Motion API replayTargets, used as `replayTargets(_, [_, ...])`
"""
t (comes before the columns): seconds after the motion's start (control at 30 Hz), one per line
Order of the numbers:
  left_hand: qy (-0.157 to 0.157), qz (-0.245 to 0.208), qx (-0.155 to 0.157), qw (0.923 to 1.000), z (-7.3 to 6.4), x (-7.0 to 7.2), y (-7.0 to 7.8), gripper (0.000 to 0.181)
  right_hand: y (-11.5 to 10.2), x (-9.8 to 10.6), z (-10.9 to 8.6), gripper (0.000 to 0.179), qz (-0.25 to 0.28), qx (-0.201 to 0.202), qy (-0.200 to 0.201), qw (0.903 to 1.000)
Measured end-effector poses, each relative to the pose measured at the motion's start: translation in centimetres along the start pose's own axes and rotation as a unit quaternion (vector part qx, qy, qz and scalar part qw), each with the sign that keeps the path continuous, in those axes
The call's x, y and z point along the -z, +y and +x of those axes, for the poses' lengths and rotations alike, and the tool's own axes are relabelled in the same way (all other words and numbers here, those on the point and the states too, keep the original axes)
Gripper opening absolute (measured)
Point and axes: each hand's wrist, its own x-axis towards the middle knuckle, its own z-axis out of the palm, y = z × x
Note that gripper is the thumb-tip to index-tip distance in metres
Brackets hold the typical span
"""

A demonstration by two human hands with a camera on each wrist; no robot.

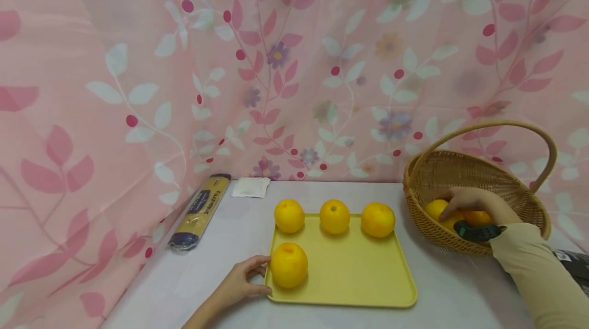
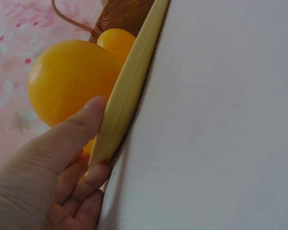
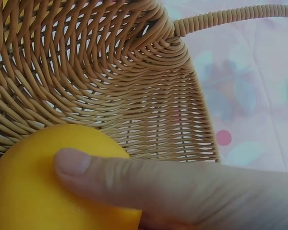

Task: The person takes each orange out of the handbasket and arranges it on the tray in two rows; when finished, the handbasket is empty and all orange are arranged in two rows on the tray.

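We observe both hands engaged at the table [image 1: 460, 293]; we find the left hand [image 1: 241, 280] holding the tray [image 1: 354, 273] at its left edge, near the front corner, with the fingers curled at the rim; we find the right hand [image 1: 478, 204] inside the wicker basket [image 1: 421, 214], grasping an orange [image 3: 33, 187], with the thumb laid across the fruit in the right wrist view; the remaining fingers of that hand are hidden from us there.

We locate the grasped orange within the basket, toward its left side; we see a second orange [image 1: 477, 217] in the basket, beside the right hand and partly covered by it. We count four further oranges at the yellow tray; three stand in a spaced row along its far edge, namely the far-left orange [image 1: 289, 216], the far-middle orange [image 1: 334, 216] and the far-right orange [image 1: 378, 219]; the near-left orange [image 1: 289, 265] sits just beside the left hand.

We note a black band [image 1: 478, 232] on the right wrist, below a beige sleeve [image 1: 529, 267]; we note a spaghetti packet [image 1: 202, 211] and a white packet [image 1: 250, 187] left of the tray; a pink floral curtain [image 1: 294, 73] hangs behind.
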Motion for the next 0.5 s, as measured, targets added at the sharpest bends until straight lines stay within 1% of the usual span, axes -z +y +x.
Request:
replayTargets(0.07, [-0.002, 0.000, 0.008, 1.0000, 0.1, -0.1, 0.1, 0.060, 0.1, 0.1, 0.0, 0.056, -0.015, 0.015, 0.014, 0.9997])
replayTargets(0.17, [-0.003, -0.001, 0.012, 0.9999, 0.0, -0.2, 1.0, 0.059, 0.2, 0.1, 0.0, 0.058, -0.046, 0.038, 0.066, 0.9960])
replayTargets(0.27, [-0.004, -0.004, 0.012, 0.9999, -0.1, -0.3, 2.1, 0.058, 0.1, 0.3, -0.1, 0.065, -0.074, 0.047, 0.122, 0.9886])
replayTargets(0.33, [-0.003, -0.003, 0.015, 0.9999, -0.1, -0.3, 2.6, 0.058, 0.0, 0.4, -0.2, 0.062, -0.065, 0.054, 0.148, 0.9854])
replayTargets(0.4, [-0.001, -0.004, 0.019, 0.9998, -0.2, -0.3, 2.5, 0.059, -0.1, 0.4, -0.3, 0.058, -0.035, 0.054, 0.164, 0.9844])
replayTargets(0.5, [0.002, -0.004, 0.023, 0.9997, -0.1, -0.2, 1.7, 0.060, -0.2, 0.4, -0.3, 0.053, 0.003, 0.058, 0.188, 0.9804])
